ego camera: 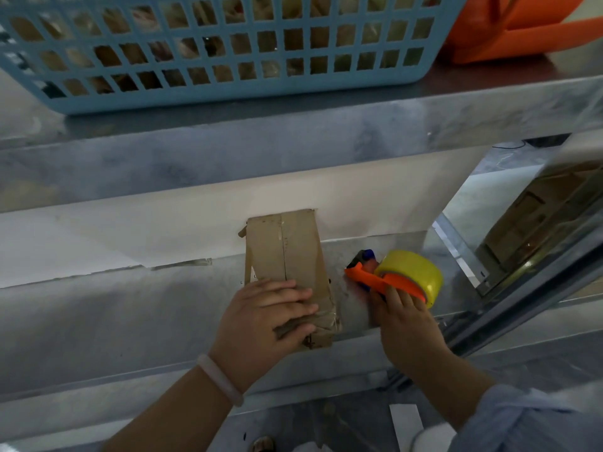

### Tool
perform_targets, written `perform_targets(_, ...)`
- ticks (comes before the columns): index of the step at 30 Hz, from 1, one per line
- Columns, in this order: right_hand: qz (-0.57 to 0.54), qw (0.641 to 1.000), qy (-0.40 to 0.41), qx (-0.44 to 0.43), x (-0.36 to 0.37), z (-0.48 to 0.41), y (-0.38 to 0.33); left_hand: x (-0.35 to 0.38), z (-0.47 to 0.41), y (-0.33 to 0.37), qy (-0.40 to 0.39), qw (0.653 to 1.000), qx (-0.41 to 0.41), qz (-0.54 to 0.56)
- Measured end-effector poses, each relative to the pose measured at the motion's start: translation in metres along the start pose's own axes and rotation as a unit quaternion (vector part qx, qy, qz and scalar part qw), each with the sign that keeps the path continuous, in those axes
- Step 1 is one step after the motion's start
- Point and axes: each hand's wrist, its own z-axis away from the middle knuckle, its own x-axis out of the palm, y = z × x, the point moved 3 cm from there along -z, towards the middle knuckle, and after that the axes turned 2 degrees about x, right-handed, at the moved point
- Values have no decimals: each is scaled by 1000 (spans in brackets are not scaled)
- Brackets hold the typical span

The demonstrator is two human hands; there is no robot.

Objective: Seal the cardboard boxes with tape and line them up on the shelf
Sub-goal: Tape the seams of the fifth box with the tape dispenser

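Cardboard box (287, 265) lying lengthwise on metal shelf (130, 305), approx centre, flaps closed, clear tape across near end. Left hand (270, 321) flat on box's near end, fingers straight & close together, pressing down; pale bracelet (222, 380) at wrist. Right hand (408, 327) just right of box, fingers curled over orange tape dispenser (375, 282), gripping it. Yellow tape roll (414, 272) mounted on dispenser, nose pointing back-left, near box but not touching. On shelf or just above: can't tell. Blue-grey sleeve (522, 419) on right forearm. Upper level: blue plastic basket (195, 93) w/ lattice sides, contents blurred; orange plastic item (522, 34) at its right, type unclear.
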Motion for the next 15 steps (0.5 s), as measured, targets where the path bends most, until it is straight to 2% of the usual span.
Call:
perform_targets(2,-69,997,0,28,-6,1,-5,-1,-1,1,-2,1000,1,2)
perform_targets(3,-144,989,27,29,-12,2,-7,-1,-1,2,-3,1000,2,3)
perform_targets(4,-253,965,67,32,-19,6,-9,-2,-1,2,-1,1000,1,3)
perform_targets(5,-388,916,96,42,-30,11,-15,-1,-1,2,0,1000,-1,1)
perform_targets(6,-522,846,94,49,-41,16,-25,-1,-1,2,0,1000,-2,-2)
perform_targets(7,-624,777,67,52,-49,18,-37,0,-1,2,-1,1000,-4,-5)
perform_targets(8,-687,725,29,49,-55,19,-52,0,-1,2,-3,1000,-5,-8)
perform_targets(9,-723,690,-2,43,-56,21,-67,0,0,2,-5,1000,-7,-9)
perform_targets(11,-763,644,-24,48,-53,22,-89,0,0,1,-8,1000,-10,-9)
perform_targets(12,-773,632,-21,54,-49,23,-93,0,0,1,-10,1000,-11,-7)
perform_targets(15,-780,624,-6,38,-47,22,-90,-2,-2,2,-27,1000,2,2)
